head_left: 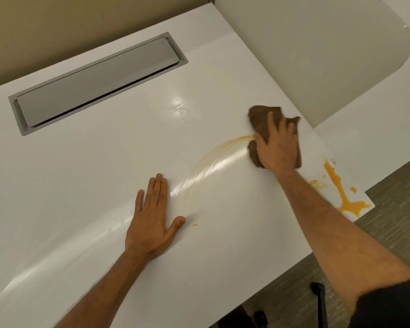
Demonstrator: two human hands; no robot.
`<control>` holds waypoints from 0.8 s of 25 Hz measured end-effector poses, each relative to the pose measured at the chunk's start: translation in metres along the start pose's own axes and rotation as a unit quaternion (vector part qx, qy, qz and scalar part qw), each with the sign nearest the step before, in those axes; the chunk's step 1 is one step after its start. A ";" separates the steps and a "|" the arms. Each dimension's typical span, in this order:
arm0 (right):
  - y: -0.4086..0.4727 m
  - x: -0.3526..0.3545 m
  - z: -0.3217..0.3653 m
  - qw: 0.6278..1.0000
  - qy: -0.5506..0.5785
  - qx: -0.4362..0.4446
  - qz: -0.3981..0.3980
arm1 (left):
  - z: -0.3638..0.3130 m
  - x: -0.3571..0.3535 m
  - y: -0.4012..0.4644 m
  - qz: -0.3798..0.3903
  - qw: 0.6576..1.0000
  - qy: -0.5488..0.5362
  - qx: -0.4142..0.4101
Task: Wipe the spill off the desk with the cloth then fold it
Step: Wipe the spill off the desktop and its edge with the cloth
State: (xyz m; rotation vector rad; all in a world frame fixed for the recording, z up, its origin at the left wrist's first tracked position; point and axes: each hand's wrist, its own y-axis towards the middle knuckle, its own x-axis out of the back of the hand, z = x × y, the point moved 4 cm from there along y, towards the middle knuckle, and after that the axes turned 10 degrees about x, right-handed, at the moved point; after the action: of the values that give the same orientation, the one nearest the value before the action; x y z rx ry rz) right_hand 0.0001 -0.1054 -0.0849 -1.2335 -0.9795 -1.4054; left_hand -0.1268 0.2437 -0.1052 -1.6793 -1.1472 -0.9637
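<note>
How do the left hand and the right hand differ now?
The left hand lies flat on the bare desk, fingers straight; the right hand presses the brown cloth. The left is nearer the person, the right farther, by the orange spill. Both rest palm down.

The white desk (104, 185) has a grey cable flap (97, 82) set into its far part. On it lie a brown cloth (260, 124), an orange spill (341, 192) at the right edge, and a thin curved orange smear (213, 162). Both hands rest on it.
</note>
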 end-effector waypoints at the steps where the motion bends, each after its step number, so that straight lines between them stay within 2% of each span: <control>1: 0.001 -0.003 0.024 0.999 0.008 0.044 0.012 | -0.001 0.001 0.000 -0.001 1.000 -0.006 0.000; 3: -0.006 -0.012 0.077 0.988 0.033 0.144 0.049 | -0.002 0.004 -0.001 -0.003 1.000 -0.030 -0.002; 6: -0.042 -0.026 0.138 0.947 0.067 0.301 0.090 | -0.001 0.007 -0.003 -0.011 0.995 -0.097 -0.004; 10: -0.098 -0.035 0.164 0.884 0.107 0.432 0.139 | 0.003 0.008 -0.005 -0.037 0.973 -0.229 0.010; 12: -0.127 -0.033 0.162 0.862 0.120 0.467 0.155 | 0.009 0.007 -0.005 -0.045 0.965 -0.259 0.014; 15: -0.175 -0.029 0.152 0.840 0.155 0.489 0.175 | 0.015 0.001 -0.006 -0.042 0.972 -0.232 -0.001; 20: -0.236 -0.030 0.116 0.841 0.247 0.438 0.200 | 0.017 -0.005 -0.004 -0.007 0.982 -0.188 -0.025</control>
State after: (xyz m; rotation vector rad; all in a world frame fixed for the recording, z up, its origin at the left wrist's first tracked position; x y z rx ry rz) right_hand -0.2099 0.0559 -0.0889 -0.3141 -0.7786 -0.7107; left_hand -0.1297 0.2589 -0.1145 -1.9508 -1.3883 -0.7040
